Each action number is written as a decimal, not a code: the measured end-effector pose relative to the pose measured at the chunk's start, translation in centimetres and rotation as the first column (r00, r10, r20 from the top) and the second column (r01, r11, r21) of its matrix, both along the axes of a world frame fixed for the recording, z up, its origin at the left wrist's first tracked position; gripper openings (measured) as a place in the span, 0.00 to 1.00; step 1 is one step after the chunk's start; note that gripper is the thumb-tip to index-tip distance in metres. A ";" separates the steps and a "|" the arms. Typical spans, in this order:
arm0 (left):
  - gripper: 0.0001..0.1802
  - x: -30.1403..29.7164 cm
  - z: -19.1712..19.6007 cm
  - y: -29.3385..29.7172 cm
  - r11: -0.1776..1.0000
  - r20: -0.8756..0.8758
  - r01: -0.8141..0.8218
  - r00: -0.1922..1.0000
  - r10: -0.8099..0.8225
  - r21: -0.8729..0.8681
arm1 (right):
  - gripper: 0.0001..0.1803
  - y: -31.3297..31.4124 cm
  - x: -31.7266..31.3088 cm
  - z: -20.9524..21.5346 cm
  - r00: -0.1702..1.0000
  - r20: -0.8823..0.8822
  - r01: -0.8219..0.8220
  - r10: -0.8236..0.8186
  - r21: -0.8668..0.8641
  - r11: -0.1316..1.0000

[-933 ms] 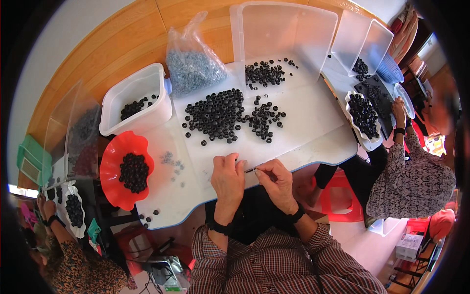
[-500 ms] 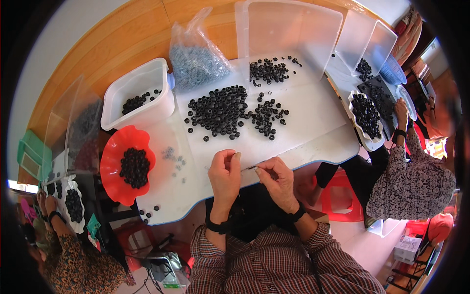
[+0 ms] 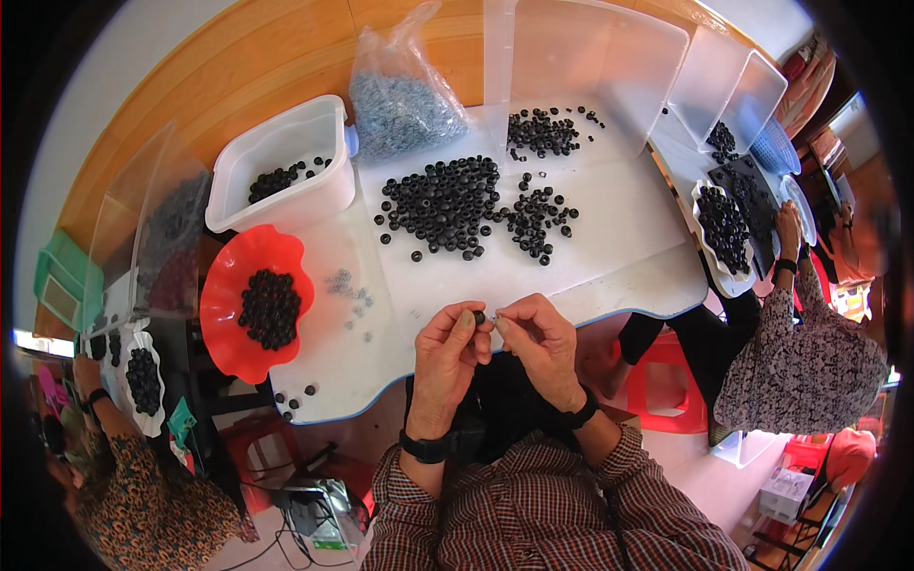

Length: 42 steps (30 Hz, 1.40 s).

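Observation:
Close together at the table's front edge, my two hands meet over my lap. Between the thumb and finger of my left hand (image 3: pixel 447 357) is a small black round bead-like part (image 3: pixel 479 316). My right hand (image 3: pixel 543 347) pinches against it from the right; a tiny pale piece seems to be at its fingertips, too small to make out. Just beyond lies a large heap of black round parts (image 3: pixel 438 205), with a smaller heap (image 3: pixel 535 224) to its right. Small clear pieces (image 3: pixel 352 295) are scattered to the left of my hands.
A red scalloped bowl (image 3: pixel 219 305) and a white tub (image 3: pixel 333 195) hold black parts. Behind stands a bag of small bluish clear pieces (image 3: pixel 405 109), beside a clear bin on its side (image 3: pixel 590 57). Co-workers sit left and right; a red stool (image 3: pixel 662 381) is at the right.
My hands have come together, and the black part now shows at my left fingertips. The whole view has shifted slightly, moving the table's contents a little up and right.

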<state>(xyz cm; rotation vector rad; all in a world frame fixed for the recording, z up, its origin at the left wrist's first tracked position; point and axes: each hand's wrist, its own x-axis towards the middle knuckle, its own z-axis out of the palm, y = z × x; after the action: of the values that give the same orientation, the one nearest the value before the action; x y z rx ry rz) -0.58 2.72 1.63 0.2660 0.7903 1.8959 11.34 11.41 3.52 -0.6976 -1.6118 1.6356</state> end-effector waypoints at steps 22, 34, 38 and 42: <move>0.14 0.3 -1.0 -1.3 0.993 0.058 -0.092 0.994 0.088 0.073 | 0.06 -0.7 -0.3 0.5 0.998 -0.035 -0.042 0.043 0.028 0.999; 0.13 0.4 -1.0 -1.7 0.993 -0.003 -0.105 0.994 0.105 0.050 | 0.05 -1.1 -0.9 0.4 0.997 -0.006 -0.072 0.074 0.149 0.986; 0.13 0.4 -1.0 -1.8 0.993 -0.005 -0.110 0.994 0.110 0.041 | 0.06 -1.3 -1.0 0.6 0.998 0.032 -0.053 0.046 0.253 0.966; 0.13 0.6 -0.6 -1.9 0.994 -0.064 -0.109 0.992 0.108 -0.005 | 0.06 -1.3 -0.9 0.8 0.998 0.064 -0.047 0.028 0.319 0.947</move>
<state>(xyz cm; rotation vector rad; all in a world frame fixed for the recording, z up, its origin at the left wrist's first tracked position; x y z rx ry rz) 0.04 0.84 1.06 0.2841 0.8701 1.9939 10.42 10.12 4.34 -0.5521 -1.8880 1.3432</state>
